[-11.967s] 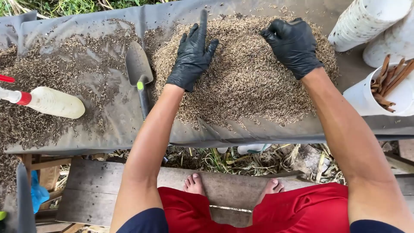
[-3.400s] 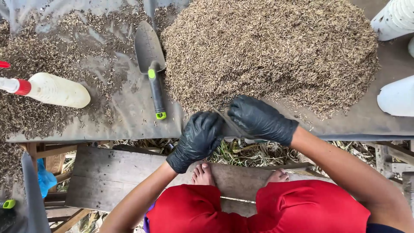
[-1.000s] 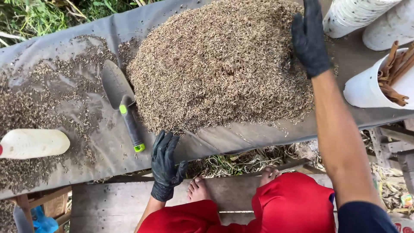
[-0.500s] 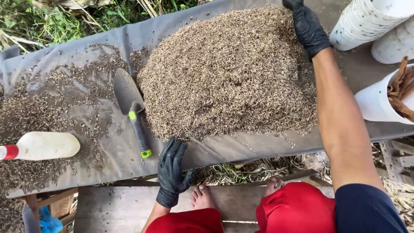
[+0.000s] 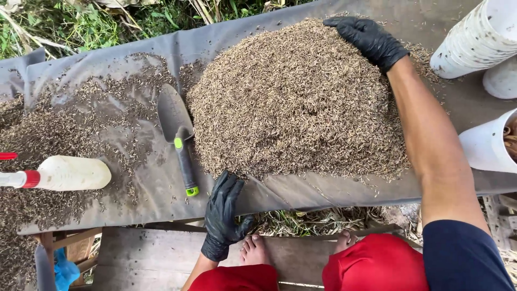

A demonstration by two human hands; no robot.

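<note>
Right hand (image 5: pixel 369 39) lay flat and open on the husk pile's (image 5: pixel 296 102) far side, I saw; left hand (image 5: pixel 225 215), empty, gripped the tabletop (image 5: pixel 151 199) edge nearer me.

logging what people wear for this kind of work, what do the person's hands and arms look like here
Both the left hand and the right hand wear black, slightly glossy gloves ending at the wrist, snug over the fingers. The forearms are bare. A dark navy sleeve covers the right upper arm.
</note>
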